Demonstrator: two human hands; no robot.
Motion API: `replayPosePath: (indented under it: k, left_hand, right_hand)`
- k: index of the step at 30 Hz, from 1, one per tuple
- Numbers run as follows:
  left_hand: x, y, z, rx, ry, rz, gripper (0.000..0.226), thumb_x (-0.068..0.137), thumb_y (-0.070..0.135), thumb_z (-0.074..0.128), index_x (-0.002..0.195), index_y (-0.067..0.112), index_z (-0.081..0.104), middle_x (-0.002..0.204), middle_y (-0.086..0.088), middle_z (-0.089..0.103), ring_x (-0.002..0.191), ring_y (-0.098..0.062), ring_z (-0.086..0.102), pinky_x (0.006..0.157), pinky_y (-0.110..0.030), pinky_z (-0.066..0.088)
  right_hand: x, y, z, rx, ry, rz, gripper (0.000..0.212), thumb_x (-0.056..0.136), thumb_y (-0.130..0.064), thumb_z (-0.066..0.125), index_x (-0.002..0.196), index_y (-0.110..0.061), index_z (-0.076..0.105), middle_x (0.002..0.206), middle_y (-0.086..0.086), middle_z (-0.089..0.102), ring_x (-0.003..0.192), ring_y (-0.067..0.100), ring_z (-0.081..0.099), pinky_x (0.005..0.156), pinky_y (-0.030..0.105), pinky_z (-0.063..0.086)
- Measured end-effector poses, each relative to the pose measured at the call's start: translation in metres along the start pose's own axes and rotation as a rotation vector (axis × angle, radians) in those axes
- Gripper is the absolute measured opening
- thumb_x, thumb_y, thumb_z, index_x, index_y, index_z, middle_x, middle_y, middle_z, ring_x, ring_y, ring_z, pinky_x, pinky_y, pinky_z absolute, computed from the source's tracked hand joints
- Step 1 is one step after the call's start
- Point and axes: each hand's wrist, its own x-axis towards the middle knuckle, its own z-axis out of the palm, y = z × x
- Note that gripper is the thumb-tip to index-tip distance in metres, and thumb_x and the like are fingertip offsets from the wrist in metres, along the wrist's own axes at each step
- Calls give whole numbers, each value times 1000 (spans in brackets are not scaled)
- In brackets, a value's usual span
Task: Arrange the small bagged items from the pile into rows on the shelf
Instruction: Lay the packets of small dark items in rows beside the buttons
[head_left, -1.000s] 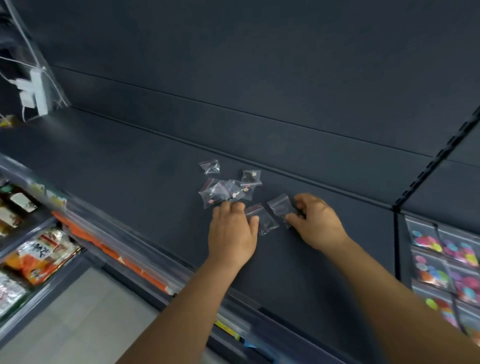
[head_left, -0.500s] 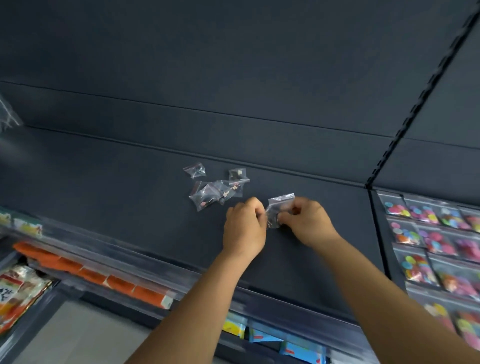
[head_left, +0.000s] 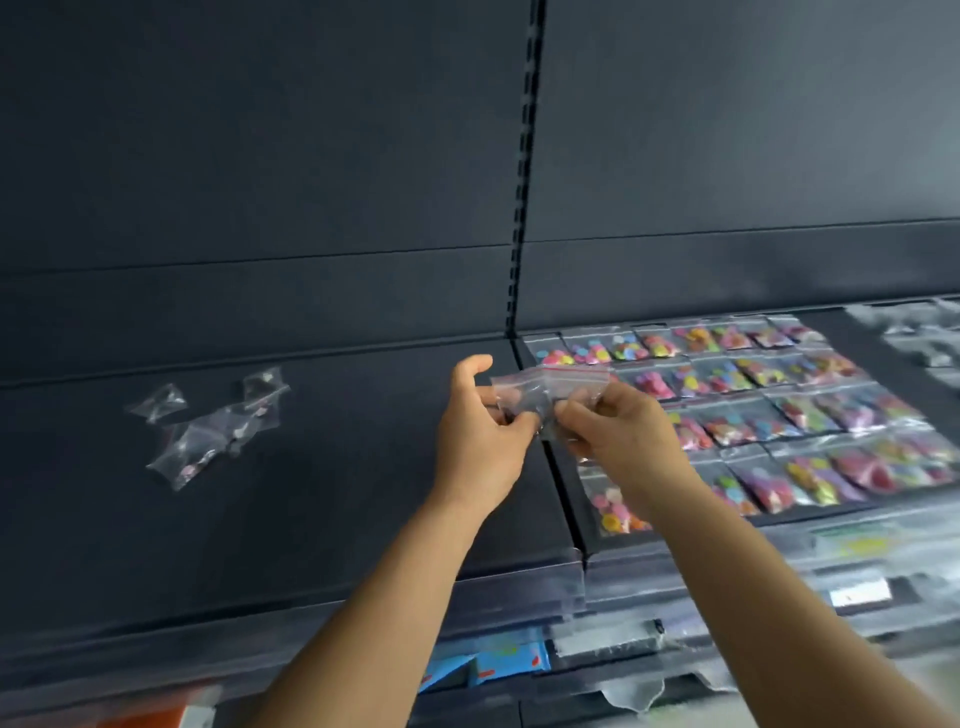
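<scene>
Both hands hold small clear zip bags (head_left: 550, 387) with a red seal strip, lifted above the seam between two dark shelf sections. My left hand (head_left: 480, 431) pinches them from the left, my right hand (head_left: 618, 436) from the right. A loose pile of small clear bags (head_left: 208, 426) lies on the dark left shelf (head_left: 337, 519), well to the left of my hands. The right shelf section holds neat rows of bags filled with colourful pieces (head_left: 753, 410).
A slotted upright (head_left: 524, 171) divides the dark back panels. More clear bags (head_left: 914, 332) lie blurred at the far right. The front rail carries price labels (head_left: 860, 592), and blue packets (head_left: 493, 665) sit on a lower shelf.
Both hands picked bags out of the pile and carried them up and to the right. The view swung right, bringing the filled rows into sight.
</scene>
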Motion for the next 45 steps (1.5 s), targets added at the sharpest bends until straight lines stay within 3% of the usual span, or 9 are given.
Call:
replayPosePath:
  k: [6, 10, 13, 17, 27, 33, 37, 42, 45]
  left_hand:
    - [-18, 39, 96, -50, -187, 40, 62, 78, 8, 73, 129, 22, 40, 83, 2, 64, 64, 2, 58, 60, -11, 49]
    - [-36, 64, 169, -66, -282, -13, 43, 79, 17, 73, 111, 22, 47, 89, 4, 66, 76, -1, 62, 62, -11, 48]
    - [-52, 83, 223, -71, -356, -27, 22, 82, 19, 69, 97, 4, 62, 89, -8, 70, 79, -21, 66, 69, -32, 53]
    - [-69, 103, 291, -60, -418, -16, 13, 86, 21, 64, 83, 10, 68, 77, -9, 70, 64, -15, 58, 66, -43, 53]
    - [-83, 133, 423, -22, -516, -35, 10, 83, 10, 66, 87, 18, 67, 86, -3, 71, 83, -20, 68, 81, -40, 57]
    - [-57, 144, 490, -39, -569, -29, 13, 85, 6, 63, 83, 20, 65, 88, -5, 69, 78, -17, 63, 80, -34, 55]
    - [-26, 147, 534, -31, -593, -2, 13, 84, 8, 63, 83, 21, 65, 85, -2, 69, 76, -17, 63, 77, -33, 55]
    - [17, 155, 582, -18, -595, 42, 12, 82, 11, 64, 81, 23, 66, 83, 1, 70, 77, -17, 65, 79, -36, 57]
    - [36, 158, 602, -19, -589, 63, 13, 82, 10, 64, 81, 23, 65, 83, 0, 70, 79, -17, 66, 74, -31, 56]
  right_hand:
    - [-10, 8, -99, 108, 146, 16, 6, 81, -10, 70, 83, -11, 64, 69, 0, 72, 66, 14, 70, 54, 21, 52]
    - [-19, 15, -175, 128, 237, 9, 7, 80, -6, 69, 81, -11, 64, 66, 1, 72, 59, 12, 66, 50, 21, 49]
    - [-26, 21, -235, 148, 279, 3, 6, 80, -2, 68, 83, -5, 64, 66, 6, 71, 53, 14, 62, 48, 25, 47]
    - [-32, 30, -310, 167, 330, -12, 6, 80, 0, 68, 82, -5, 64, 67, 5, 70, 57, 14, 63, 55, 25, 51]
    - [-35, 52, -442, 186, 456, 19, 12, 82, -7, 67, 70, -10, 66, 62, 5, 69, 62, 18, 62, 65, 31, 56]
    - [-9, 55, -500, 255, 486, 114, 9, 88, -4, 59, 83, -5, 66, 77, 8, 70, 72, 14, 69, 66, 20, 56]
    - [23, 53, -537, 220, 506, 107, 11, 88, -1, 60, 90, -5, 69, 89, 13, 72, 83, 21, 70, 78, 28, 57]
    - [72, 51, -578, 196, 558, 96, 10, 86, -3, 62, 88, -7, 71, 80, 8, 72, 72, 15, 70, 63, 20, 54]
    - [98, 55, -595, 149, 582, 110, 11, 84, -6, 65, 83, -14, 72, 78, 6, 71, 75, 21, 62, 77, 33, 54]
